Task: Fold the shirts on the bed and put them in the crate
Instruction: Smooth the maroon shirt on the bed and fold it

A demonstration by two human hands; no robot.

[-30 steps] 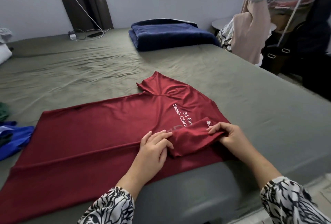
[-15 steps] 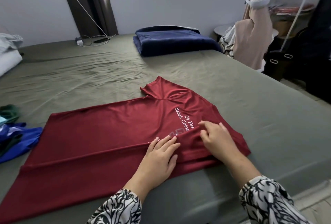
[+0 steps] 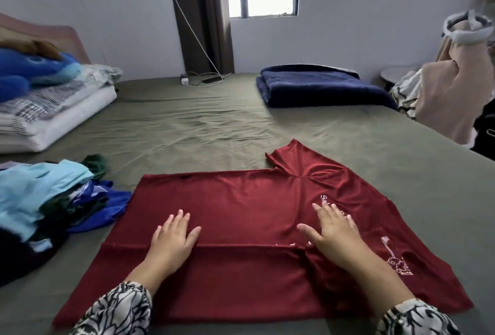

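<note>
A dark red shirt (image 3: 241,206) with white lettering lies spread flat on the olive-green bed (image 3: 203,125), its near side folded over along a crease. My left hand (image 3: 174,241) rests flat on the shirt's middle, fingers straight. On the lettering at the chest end my right hand (image 3: 332,238) presses down, fingers spread. A loose pile of blue, light-blue and dark green shirts (image 3: 51,200) lies at the left of the bed. No crate is in view.
A folded navy blanket (image 3: 318,88) sits at the far right of the bed. Stacked pillows and bedding (image 3: 48,109) lie at the far left. Chargers and cables (image 3: 201,80) rest by the wall. Hanging clothes (image 3: 455,88) stand beyond the right edge.
Both hands let go of the folded sleeve and now lie flat on the shirt. My left hand has slid left along the crease. The view has tilted up and shifted left.
</note>
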